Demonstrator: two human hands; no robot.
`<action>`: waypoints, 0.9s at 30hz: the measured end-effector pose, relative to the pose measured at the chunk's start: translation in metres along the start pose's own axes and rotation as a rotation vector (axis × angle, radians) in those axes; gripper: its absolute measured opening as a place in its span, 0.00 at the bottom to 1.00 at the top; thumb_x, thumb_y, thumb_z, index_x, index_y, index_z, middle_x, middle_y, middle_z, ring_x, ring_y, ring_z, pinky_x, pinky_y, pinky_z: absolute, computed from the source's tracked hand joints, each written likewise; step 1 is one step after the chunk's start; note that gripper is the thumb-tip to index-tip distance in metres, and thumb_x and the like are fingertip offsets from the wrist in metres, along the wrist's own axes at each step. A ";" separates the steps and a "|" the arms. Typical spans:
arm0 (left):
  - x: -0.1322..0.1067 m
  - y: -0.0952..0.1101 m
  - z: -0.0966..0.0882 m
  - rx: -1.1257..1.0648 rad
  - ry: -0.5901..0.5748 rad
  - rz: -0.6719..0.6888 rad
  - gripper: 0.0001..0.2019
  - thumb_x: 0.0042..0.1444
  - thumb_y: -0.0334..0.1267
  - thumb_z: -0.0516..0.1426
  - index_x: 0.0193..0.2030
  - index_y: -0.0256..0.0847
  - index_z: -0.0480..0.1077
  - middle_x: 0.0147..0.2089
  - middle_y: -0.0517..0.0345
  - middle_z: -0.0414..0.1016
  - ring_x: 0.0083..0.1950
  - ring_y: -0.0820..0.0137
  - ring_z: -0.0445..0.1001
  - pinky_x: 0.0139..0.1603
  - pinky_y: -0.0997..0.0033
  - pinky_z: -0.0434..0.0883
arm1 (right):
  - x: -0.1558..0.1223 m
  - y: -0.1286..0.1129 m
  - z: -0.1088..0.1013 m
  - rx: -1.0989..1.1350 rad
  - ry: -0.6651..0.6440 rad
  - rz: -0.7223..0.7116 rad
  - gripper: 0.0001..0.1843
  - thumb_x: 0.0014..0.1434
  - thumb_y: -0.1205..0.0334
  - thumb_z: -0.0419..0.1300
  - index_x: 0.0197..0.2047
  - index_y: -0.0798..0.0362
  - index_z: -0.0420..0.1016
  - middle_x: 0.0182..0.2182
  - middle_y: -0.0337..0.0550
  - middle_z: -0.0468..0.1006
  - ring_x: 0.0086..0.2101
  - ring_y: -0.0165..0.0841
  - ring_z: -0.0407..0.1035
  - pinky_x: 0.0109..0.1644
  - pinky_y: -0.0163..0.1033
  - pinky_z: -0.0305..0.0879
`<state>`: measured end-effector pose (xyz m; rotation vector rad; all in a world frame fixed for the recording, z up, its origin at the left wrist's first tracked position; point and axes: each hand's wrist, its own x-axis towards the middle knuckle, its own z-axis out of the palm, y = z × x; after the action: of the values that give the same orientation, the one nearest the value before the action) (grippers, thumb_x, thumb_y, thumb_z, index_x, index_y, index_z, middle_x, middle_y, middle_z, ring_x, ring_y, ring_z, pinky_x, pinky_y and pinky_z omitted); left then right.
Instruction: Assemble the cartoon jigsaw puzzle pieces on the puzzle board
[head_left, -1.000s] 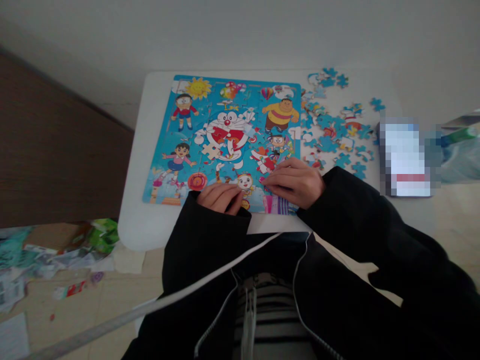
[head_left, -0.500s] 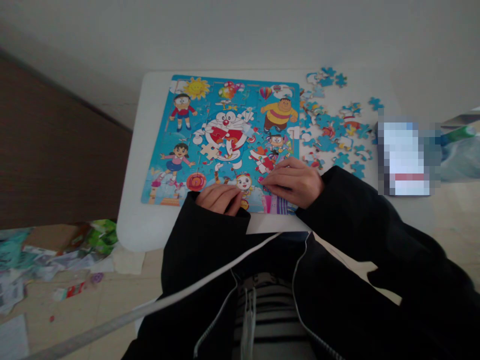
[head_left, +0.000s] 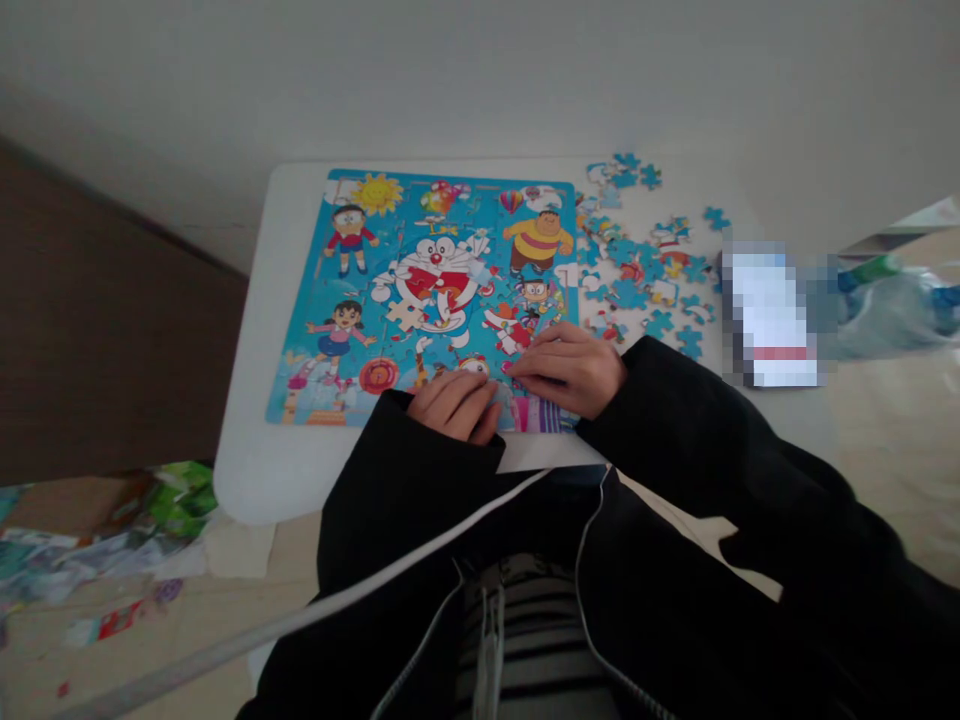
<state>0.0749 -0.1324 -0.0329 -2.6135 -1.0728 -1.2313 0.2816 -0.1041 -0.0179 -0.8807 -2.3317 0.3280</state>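
Observation:
A cartoon jigsaw puzzle (head_left: 450, 220) with a blue border lies on the white table, its picture mostly filled in. Over its lower middle edge, my left hand (head_left: 454, 403) rests with its fingers lying on the pieces, partly covering a round yellow-and-white face. My right hand (head_left: 574, 370) is at the lower right of the puzzle, fingertips pinched together close to the surface. Whatever is between them is too small to make out. A plain beige piece (head_left: 405, 315), apparently back side up, lies on the picture left of the large central figure.
Several loose puzzle pieces (head_left: 637, 290) are scattered right of the puzzle. Beyond them lies a lit phone (head_left: 772, 315), blurred out, near a clear plastic bag (head_left: 892, 310). The white table (head_left: 251, 400) stands against a wall. Litter (head_left: 112, 530) covers the floor at left. A pale cable (head_left: 390, 575) crosses my front.
My left hand has shifted right along the puzzle's lower edge, closer to my right hand, now covering part of the round face. My right hand stays almost in place. The view has moved slightly.

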 end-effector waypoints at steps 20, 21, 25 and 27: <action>0.002 -0.002 0.008 0.024 -0.064 0.025 0.10 0.55 0.32 0.58 0.45 0.38 0.71 0.40 0.52 0.73 0.40 0.67 0.72 0.42 0.67 0.72 | -0.002 0.002 -0.054 -0.189 0.172 -0.027 0.08 0.58 0.64 0.57 0.38 0.53 0.78 0.35 0.40 0.82 0.37 0.31 0.74 0.45 0.38 0.70; 0.002 -0.002 0.007 0.019 -0.065 0.028 0.10 0.55 0.32 0.58 0.45 0.37 0.71 0.40 0.52 0.73 0.40 0.66 0.73 0.42 0.66 0.72 | -0.007 0.006 -0.067 -0.226 0.194 0.009 0.08 0.58 0.64 0.58 0.38 0.53 0.78 0.34 0.40 0.82 0.37 0.31 0.74 0.44 0.39 0.70; 0.003 -0.002 0.007 0.017 -0.049 0.031 0.10 0.54 0.31 0.59 0.44 0.37 0.71 0.40 0.51 0.74 0.40 0.66 0.73 0.43 0.65 0.71 | -0.033 0.026 -0.106 -0.383 0.210 0.201 0.08 0.57 0.61 0.59 0.36 0.51 0.79 0.32 0.40 0.82 0.32 0.33 0.75 0.39 0.40 0.70; 0.003 0.000 0.007 0.022 -0.057 0.002 0.10 0.54 0.31 0.59 0.44 0.38 0.71 0.40 0.52 0.74 0.40 0.67 0.73 0.43 0.66 0.71 | -0.046 0.032 -0.118 -0.451 0.226 0.304 0.08 0.56 0.59 0.59 0.36 0.50 0.79 0.31 0.40 0.81 0.32 0.33 0.74 0.39 0.40 0.70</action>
<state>0.0810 -0.1281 -0.0355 -2.6475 -1.0867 -1.1442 0.3991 -0.1090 0.0388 -1.4158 -2.0893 -0.1810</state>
